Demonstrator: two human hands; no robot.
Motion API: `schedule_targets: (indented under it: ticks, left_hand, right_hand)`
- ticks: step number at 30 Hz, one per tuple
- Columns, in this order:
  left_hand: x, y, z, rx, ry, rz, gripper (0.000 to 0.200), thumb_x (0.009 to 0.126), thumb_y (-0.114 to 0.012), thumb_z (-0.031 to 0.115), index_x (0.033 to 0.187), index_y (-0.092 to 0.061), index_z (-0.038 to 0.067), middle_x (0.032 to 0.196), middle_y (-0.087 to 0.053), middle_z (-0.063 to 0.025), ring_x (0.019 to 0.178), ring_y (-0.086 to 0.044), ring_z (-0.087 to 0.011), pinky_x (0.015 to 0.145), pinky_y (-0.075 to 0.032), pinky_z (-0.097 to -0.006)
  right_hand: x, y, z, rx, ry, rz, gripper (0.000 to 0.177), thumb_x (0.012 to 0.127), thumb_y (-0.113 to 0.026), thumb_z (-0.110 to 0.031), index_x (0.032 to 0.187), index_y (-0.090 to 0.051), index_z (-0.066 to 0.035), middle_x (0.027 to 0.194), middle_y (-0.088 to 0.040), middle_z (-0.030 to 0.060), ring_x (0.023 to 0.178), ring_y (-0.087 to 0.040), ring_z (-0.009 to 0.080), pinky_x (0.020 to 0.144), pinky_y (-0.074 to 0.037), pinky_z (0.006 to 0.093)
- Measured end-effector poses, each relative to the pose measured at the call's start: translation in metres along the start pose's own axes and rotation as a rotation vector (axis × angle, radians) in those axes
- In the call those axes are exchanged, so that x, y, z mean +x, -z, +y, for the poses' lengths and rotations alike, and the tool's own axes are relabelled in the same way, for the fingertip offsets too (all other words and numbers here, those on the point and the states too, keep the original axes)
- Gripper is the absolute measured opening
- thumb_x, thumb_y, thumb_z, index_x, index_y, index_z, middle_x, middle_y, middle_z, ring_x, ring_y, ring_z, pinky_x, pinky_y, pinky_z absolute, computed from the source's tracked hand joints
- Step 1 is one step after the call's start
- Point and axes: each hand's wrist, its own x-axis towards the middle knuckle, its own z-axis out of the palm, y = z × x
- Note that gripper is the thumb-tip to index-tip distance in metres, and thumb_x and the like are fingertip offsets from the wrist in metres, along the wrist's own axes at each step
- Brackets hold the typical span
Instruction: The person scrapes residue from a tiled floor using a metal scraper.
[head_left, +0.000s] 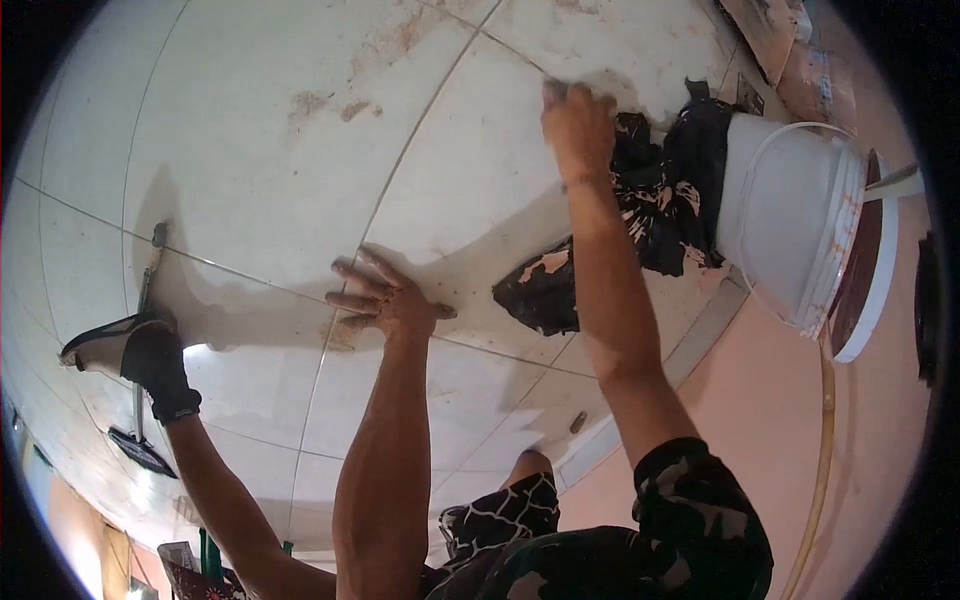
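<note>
My left hand (385, 300) lies flat on a white floor tile (250, 140) with its fingers spread, holding nothing. My right hand (577, 125) reaches farther out and presses down at a grout line, next to reddish-brown smears. Its fingertips are bent over the joint, and I cannot tell whether something small is under them. A black patterned cloth (670, 190) stained with pale paste lies just right of my right forearm.
A white bucket (790, 220) with a reddish-brown inside stands at the right, a stick poking from it. A foot (120, 350) in a sandal and black ankle band rests at left, over a long-handled tool (140, 445). Pink surface (760, 400) lies to the right.
</note>
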Motion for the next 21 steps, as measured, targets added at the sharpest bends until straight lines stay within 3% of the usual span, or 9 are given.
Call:
schedule_targets:
  ticks: [1,2,5,9,11,12,14,18,21]
  left_hand:
    - [-0.002,0.001,-0.001,-0.005,0.000,-0.003,0.149,0.043,-0.086,0.046,0.135,0.021,0.001,0.134,0.026,-0.0362,0.117,0.015,-0.0668,0.088,-0.016,-0.0768]
    - [-0.001,0.002,0.001,-0.003,-0.006,0.009,0.148,0.043,-0.087,0.046,0.135,0.021,0.001,0.135,0.025,-0.0363,0.116,0.015,-0.0670,0.088,-0.016,-0.0769]
    - [-0.005,-0.004,-0.007,0.017,-0.003,0.006,0.148,0.043,-0.087,0.045,0.136,0.019,0.001,0.135,0.024,-0.0362,0.116,0.015,-0.0674,0.087,-0.016,-0.0773]
    - [0.000,-0.001,-0.002,-0.010,-0.020,0.046,0.148,0.041,-0.089,0.042,0.137,0.018,0.002,0.136,0.023,-0.0357,0.116,0.015,-0.0672,0.086,-0.015,-0.0782]
    - [-0.004,-0.002,-0.005,-0.019,-0.027,0.049,0.148,0.042,-0.089,0.041,0.136,0.019,0.002,0.136,0.023,-0.0356,0.116,0.015,-0.0671,0.087,-0.015,-0.0780]
    - [-0.003,-0.002,-0.003,-0.039,-0.038,0.067,0.149,0.042,-0.089,0.040,0.136,0.019,0.002,0.136,0.023,-0.0355,0.116,0.015,-0.0671,0.087,-0.014,-0.0779]
    - [-0.003,-0.001,0.000,-0.033,-0.033,0.056,0.149,0.042,-0.089,0.040,0.136,0.020,0.002,0.136,0.023,-0.0355,0.116,0.015,-0.0670,0.087,-0.014,-0.0781]
    - [0.001,-0.007,-0.005,-0.068,-0.042,0.068,0.149,0.042,-0.089,0.040,0.135,0.022,0.002,0.136,0.023,-0.0358,0.117,0.015,-0.0668,0.087,-0.011,-0.0785]
    - [0.001,-0.004,-0.006,-0.068,-0.050,0.043,0.150,0.042,-0.089,0.041,0.136,0.022,0.004,0.136,0.023,-0.0350,0.117,0.015,-0.0665,0.087,-0.008,-0.0786]
  right_hand:
    - [-0.019,-0.001,-0.002,0.090,-0.129,0.054,0.043,0.087,-0.047,-0.039,0.101,-0.058,0.000,0.102,-0.056,0.0260,0.096,-0.054,0.0458,0.084,-0.046,0.0464]
    - [-0.013,-0.001,-0.001,0.090,-0.118,0.061,0.043,0.087,-0.047,-0.039,0.101,-0.058,0.000,0.102,-0.056,0.0260,0.096,-0.054,0.0458,0.084,-0.046,0.0464]
    - [-0.012,0.045,-0.016,0.220,-0.263,-0.147,0.043,0.087,-0.047,-0.038,0.105,-0.056,0.000,0.101,-0.057,0.0277,0.096,-0.052,0.0472,0.085,-0.045,0.0481]
    - [-0.030,0.014,-0.007,0.222,-0.319,-0.088,0.043,0.088,-0.046,-0.039,0.105,-0.056,-0.001,0.101,-0.057,0.0280,0.097,-0.052,0.0471,0.085,-0.044,0.0486]
    - [-0.023,0.003,-0.014,0.109,-0.059,0.039,0.042,0.088,-0.045,-0.039,0.105,-0.056,-0.002,0.101,-0.056,0.0282,0.098,-0.052,0.0475,0.085,-0.045,0.0479]
    - [-0.015,0.002,-0.029,0.316,-0.062,0.057,0.041,0.089,-0.045,-0.040,0.106,-0.055,-0.004,0.102,-0.055,0.0286,0.095,-0.054,0.0482,0.082,-0.047,0.0476]
    - [-0.006,0.044,-0.072,0.276,-0.119,-0.171,0.042,0.089,-0.044,-0.041,0.107,-0.054,-0.005,0.105,-0.054,0.0297,0.092,-0.056,0.0459,0.077,-0.049,0.0479]
    - [-0.010,0.033,-0.056,0.308,-0.082,-0.077,0.043,0.089,-0.044,-0.043,0.111,-0.054,-0.007,0.106,-0.053,0.0297,0.091,-0.057,0.0437,0.074,-0.050,0.0484]
    - [-0.032,0.020,-0.001,0.165,0.118,0.061,0.042,0.087,-0.050,-0.038,0.117,-0.054,-0.008,0.105,-0.054,0.0268,0.092,-0.058,0.0398,0.076,-0.049,0.0454]
